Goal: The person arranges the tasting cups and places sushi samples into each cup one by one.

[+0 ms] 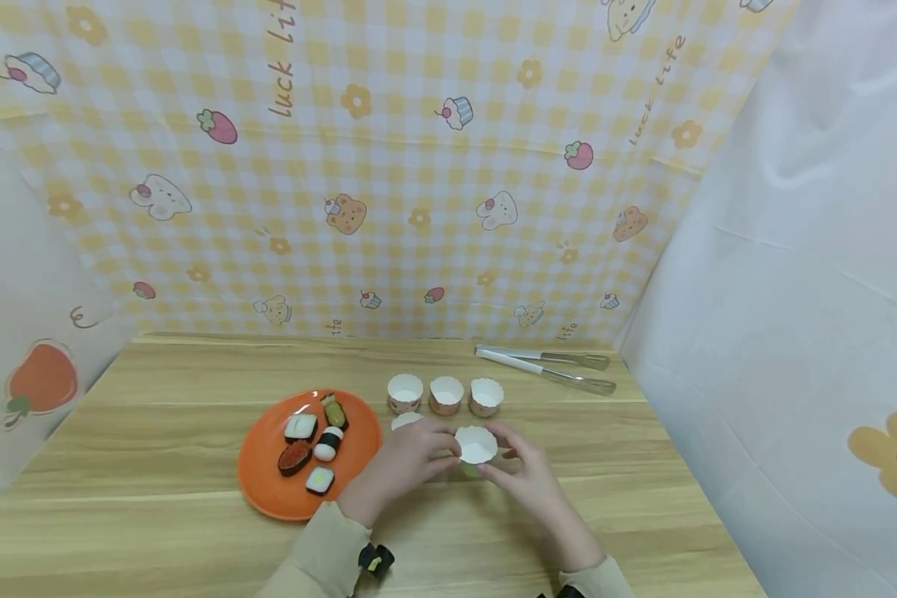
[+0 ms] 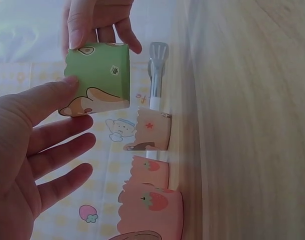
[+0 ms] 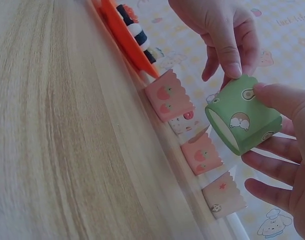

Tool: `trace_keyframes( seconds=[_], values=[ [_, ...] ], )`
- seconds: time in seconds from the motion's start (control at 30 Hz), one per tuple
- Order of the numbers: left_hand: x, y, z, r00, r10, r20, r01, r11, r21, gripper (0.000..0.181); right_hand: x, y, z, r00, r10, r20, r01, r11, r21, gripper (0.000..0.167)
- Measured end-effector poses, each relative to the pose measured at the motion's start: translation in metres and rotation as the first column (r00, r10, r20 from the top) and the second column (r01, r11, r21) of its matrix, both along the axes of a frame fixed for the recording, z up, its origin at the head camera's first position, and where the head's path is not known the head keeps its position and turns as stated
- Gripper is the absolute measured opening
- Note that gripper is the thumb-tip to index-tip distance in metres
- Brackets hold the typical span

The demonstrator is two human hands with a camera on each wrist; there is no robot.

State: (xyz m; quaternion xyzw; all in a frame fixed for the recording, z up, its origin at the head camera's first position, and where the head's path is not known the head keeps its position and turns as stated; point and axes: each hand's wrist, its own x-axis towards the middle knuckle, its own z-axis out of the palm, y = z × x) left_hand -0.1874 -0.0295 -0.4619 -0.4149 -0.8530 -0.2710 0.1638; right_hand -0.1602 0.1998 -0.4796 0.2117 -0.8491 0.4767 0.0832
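Note:
A green paper cup (image 1: 476,447) with a white inside is held between both hands, raised off the table in the wrist views. The left hand (image 1: 411,457) pinches its rim on the left with thumb and fingers. On the other side the right hand (image 1: 526,482) grips it, thumb on the near side in the head view. Printed avocados and a dog show on the green cup (image 3: 242,116) in the right wrist view. Just behind the left hand stands a pink cup (image 3: 168,96), partly hidden in the head view.
Behind the hands, three cups (image 1: 446,395) stand in a row. An orange plate (image 1: 257,482) with several sushi pieces (image 1: 328,443) lies at the left. Metal tongs (image 1: 523,362) rest at the back right, before a checked cloth (image 1: 419,166).

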Motion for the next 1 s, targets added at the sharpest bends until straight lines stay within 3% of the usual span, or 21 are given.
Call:
trace_keyframes(
  seconds=[0.1,0.3,0.43,0.53,0.73,1.0],
  values=[
    [-0.001,-0.001,0.001,1.000,-0.005,-0.013,0.005,1.000,0.003,0.006,0.002,-0.001,0.005,1.000,0.007,-0.003,-0.007,1.000,-0.007,0.056],
    [-0.003,-0.003,0.004,0.999,-0.014,-0.045,0.014,1.000,0.011,0.006,0.015,-0.009,0.033,1.000,0.025,-0.019,-0.025,1.000,-0.015,0.051],
    [-0.006,-0.005,0.006,0.998,-0.014,-0.069,0.015,1.000,0.015,0.007,0.016,-0.009,0.037,0.999,0.032,-0.033,-0.032,0.999,-0.013,0.050],
    [-0.008,-0.006,0.006,0.997,-0.017,-0.079,0.019,1.000,0.022,0.007,0.014,-0.008,0.033,1.000,0.029,-0.012,-0.029,1.000,-0.012,0.051],
    [-0.010,-0.007,0.007,0.998,0.002,-0.055,-0.001,1.000,0.016,0.009,0.000,0.000,0.006,1.000,-0.016,0.012,0.017,1.000,-0.023,0.055],
    [-0.013,-0.007,0.006,0.999,0.031,-0.042,-0.031,1.000,-0.001,0.010,-0.002,0.005,0.002,1.000,-0.020,-0.004,0.020,1.000,-0.019,0.055]
  ],
)
